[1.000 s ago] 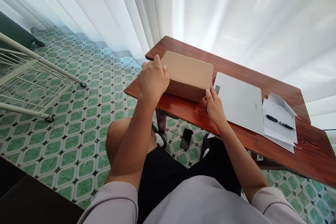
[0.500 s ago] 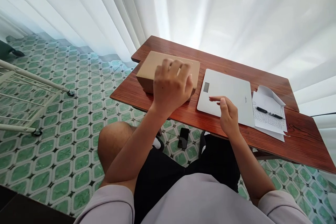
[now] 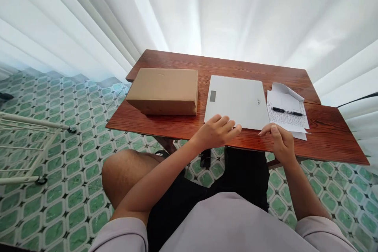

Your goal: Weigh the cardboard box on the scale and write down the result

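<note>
A flat white digital scale (image 3: 238, 100) with a small grey display lies in the middle of the wooden table. My left hand (image 3: 218, 130) hovers at its front edge, palm down, the fingers loosely bent and apart with nothing in them. By the scale's front right corner is my right hand (image 3: 280, 139), its index finger stretched leftward and its thumb on top; no object shows in it. Whether either hand touches the scale, I cannot tell. To the left sits a closed brown cardboard box (image 3: 165, 84), apart from both hands.
Sheets of handwritten paper (image 3: 286, 120) lie right of the scale, a black pen (image 3: 287, 112) across them. Under the table's (image 3: 333, 138) front edge a dark phone (image 3: 205, 158) rests on the tiled floor. A white wheeled rack (image 3: 32, 145) stands left; white curtains (image 3: 230, 15) hang behind.
My left hand has moved from in front of the box rightward to the scale's front edge. My right hand has shifted off the scale's surface toward its front right corner. The view has turned slightly.
</note>
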A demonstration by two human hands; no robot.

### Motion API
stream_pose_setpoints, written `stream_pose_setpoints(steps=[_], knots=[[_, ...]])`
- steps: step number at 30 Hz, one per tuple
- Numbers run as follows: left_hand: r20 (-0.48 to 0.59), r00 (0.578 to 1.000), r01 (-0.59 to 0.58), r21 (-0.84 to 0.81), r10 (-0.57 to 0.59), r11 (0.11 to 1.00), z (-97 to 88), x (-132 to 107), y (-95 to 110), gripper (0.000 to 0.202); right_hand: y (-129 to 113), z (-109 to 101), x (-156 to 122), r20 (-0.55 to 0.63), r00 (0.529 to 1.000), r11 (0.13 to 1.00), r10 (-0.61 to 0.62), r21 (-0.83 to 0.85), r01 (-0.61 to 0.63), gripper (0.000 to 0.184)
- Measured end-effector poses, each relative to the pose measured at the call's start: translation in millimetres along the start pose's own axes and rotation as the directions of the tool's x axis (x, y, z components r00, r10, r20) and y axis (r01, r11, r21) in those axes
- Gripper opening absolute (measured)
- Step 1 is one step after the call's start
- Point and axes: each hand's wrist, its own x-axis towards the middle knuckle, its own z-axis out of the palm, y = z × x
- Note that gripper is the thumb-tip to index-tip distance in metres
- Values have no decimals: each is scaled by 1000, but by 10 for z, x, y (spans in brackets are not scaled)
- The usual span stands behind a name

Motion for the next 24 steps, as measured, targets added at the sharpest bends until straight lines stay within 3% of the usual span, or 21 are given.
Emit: stream_pose_setpoints(steps=[5, 10, 15, 19, 24], knots=[[-89, 991, -100, 8, 101, 995, 188, -49, 165, 16, 166, -141, -187, -96, 995, 999, -14, -49, 10, 41], [-9, 989, -145, -47, 145, 988, 315, -112, 223, 16, 227, -196, -324, -237, 969, 988, -73, -152, 38, 39], [57, 985, -160, -42, 162, 986, 306, -115, 224, 18, 256, -398, -255, -278, 951, 946, -132, -322, 37, 34], [36, 979, -202, -7, 202, 979, 268, -75, 232, 18, 330, -689, -71, -264, 946, 869, -187, -494, 34, 27], [8, 968, -251, 8, 251, 968, 270, 111, 330, 16, 616, -1028, 222, -132, 975, 668, -177, -744, 21, 36]])
